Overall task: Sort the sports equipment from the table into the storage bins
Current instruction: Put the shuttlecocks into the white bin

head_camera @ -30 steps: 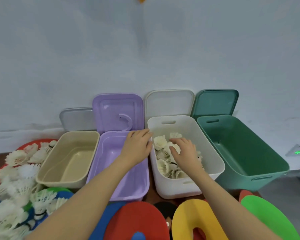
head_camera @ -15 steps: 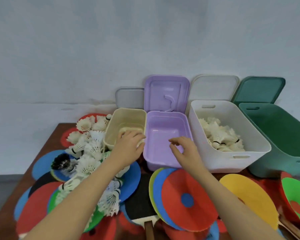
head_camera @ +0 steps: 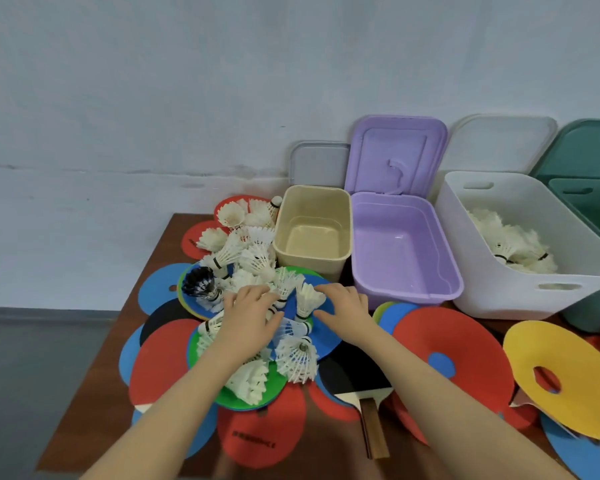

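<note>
White bin (head_camera: 471, 244) part-filled with shuttlecocks; beige bin (head_camera: 314, 202), purple bin (head_camera: 406, 296) left of it bare. Your left hand (head_camera: 248, 322), right hand (head_camera: 343, 306) spread flat, ungripping, on shuttlecock pile (head_camera: 257, 258). Most sorting remains.

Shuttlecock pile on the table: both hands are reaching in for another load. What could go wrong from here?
1. The white feather shuttlecocks lie loosely heaped on slick coloured discs; a two-handed scoop by the left hand and right hand may spill some.
2. The white plastic bin holding shuttlecocks stands past the beige bin and purple bin, so a dropped one could land in the wrong bin.
3. The single black shuttlecock could get swept in unnoticed.
</note>
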Demonstrator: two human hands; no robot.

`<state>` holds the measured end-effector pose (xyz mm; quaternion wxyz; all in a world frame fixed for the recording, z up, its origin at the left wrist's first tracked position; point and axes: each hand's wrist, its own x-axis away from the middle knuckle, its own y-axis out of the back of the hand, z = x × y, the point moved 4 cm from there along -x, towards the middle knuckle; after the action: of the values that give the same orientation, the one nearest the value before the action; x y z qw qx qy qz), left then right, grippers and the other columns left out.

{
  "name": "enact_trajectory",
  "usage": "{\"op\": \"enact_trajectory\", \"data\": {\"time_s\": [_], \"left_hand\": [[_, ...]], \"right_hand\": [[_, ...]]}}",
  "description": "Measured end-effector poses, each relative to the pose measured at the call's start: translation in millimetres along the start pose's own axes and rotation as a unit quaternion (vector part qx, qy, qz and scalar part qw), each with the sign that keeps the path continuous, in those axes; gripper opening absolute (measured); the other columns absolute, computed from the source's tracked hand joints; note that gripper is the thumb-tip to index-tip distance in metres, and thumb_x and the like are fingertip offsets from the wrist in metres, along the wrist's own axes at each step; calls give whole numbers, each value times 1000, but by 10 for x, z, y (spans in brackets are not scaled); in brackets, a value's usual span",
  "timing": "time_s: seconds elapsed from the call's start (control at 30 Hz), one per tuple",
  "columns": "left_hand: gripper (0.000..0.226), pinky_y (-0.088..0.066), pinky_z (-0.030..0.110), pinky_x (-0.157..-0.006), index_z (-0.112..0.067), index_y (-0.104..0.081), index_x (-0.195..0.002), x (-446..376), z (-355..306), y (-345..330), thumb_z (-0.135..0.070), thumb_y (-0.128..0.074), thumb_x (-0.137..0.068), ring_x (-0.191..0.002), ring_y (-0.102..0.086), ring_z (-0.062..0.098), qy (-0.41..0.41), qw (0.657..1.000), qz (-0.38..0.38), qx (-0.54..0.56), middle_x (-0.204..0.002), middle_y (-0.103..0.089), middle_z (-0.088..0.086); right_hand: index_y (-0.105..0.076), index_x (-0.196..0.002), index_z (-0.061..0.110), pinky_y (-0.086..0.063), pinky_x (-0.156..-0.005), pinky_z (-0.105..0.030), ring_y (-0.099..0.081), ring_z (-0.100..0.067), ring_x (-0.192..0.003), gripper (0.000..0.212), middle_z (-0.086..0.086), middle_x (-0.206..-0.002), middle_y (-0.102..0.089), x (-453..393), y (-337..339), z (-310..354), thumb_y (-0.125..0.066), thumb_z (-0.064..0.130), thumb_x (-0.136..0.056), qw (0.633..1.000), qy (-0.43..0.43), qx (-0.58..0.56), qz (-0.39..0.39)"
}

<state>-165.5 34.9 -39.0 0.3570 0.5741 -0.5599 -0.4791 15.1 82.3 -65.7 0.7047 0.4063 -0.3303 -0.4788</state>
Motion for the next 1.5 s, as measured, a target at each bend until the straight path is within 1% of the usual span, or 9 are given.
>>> {"op": "enact_trajectory", "data": {"time_s": [0.23,0.37,0.5,0.67,0.73,0.87,1.03,1.17,1.5], "left_hand": [[32,-6,31,-98,-33,-54,-125,-93,-63,-140,-38,-46,-94,-136,-18,12,-50,998,48,-11,-144,-36,-11],[33,-4,29,-97,-34,-62,-114,-147,-103,-153,-49,-43,-92,-137,-17,12,-71,995,64,9,-141,-40,-13],[65,-4,29,-96,-37,-66,-106,3,-142,-105,-75,-28,-68,-134,-22,9,-124,989,52,67,-131,-48,-19],[52,-6,34,-96,-33,-70,-98,125,-176,-296,-64,-36,-75,-129,-33,16,-155,985,62,44,-120,-58,-16],[34,-9,31,-90,-31,-74,-89,114,-199,-325,-52,-48,-80,-122,-42,17,-146,987,35,53,-110,-64,-16],[34,-15,24,-78,-31,-74,-73,65,-266,-178,-51,-47,-79,-96,-46,5,-137,982,-93,93,-87,-69,-16],[26,-23,29,-80,-27,-74,-78,-170,-537,56,-41,-53,-82,-91,-49,5,-169,961,-191,108,-88,-69,-12],[26,-25,27,-80,-23,-75,-82,-442,-918,118,-38,-53,-85,-87,-52,7,-192,947,-234,112,-89,-69,-10],[22,-32,29,-70,-17,-73,-78,-1391,-2528,34,-28,-55,-84,-80,-54,11,-266,909,-283,150,-83,-69,-6]], "right_hand": [[-58,-95,24,-19,-80,-31,-44,-19,-103,6,6,-101,-54,-88,-151,7,-54,25,-90,997,-34,0,-76],[-56,-89,23,-19,-78,-29,-48,-16,-92,6,9,-90,-55,-2,-83,-18,-53,18,-88,993,-17,-25,-115],[-55,-84,23,-17,-77,-26,-47,-10,-85,9,14,-84,-55,190,94,-58,-57,15,-87,981,-23,-70,-181],[-53,-81,23,-16,-75,-25,-50,-13,-82,13,13,-80,-56,363,176,-103,-59,13,-86,976,-26,-95,-196],[-52,-80,23,-16,-75,-24,-51,-12,-84,14,13,-81,-57,403,207,-121,-59,13,-86,974,-26,-106,-198],[-53,-81,25,-16,-77,-23,-52,-12,-83,15,13,-82,-58,472,332,-189,-61,14,-86,970,-11,-119,-213],[-57,-82,20,-19,-80,-26,-53,-14,-81,5,11,-84,-60,543,655,-382,-57,16,-84,957,9,-133,-256],[-56,-83,24,-21,-86,-18,-50,-7,-84,8,18,-84,-58,613,998,-675,-56,17,-85,945,14,-146,-293],[-59,-82,17,-34,-80,-38,-53,-20,-85,9,15,-81,-54,804,2063,-1933,-63,9,-83,908,-30,-98,-405]]}}
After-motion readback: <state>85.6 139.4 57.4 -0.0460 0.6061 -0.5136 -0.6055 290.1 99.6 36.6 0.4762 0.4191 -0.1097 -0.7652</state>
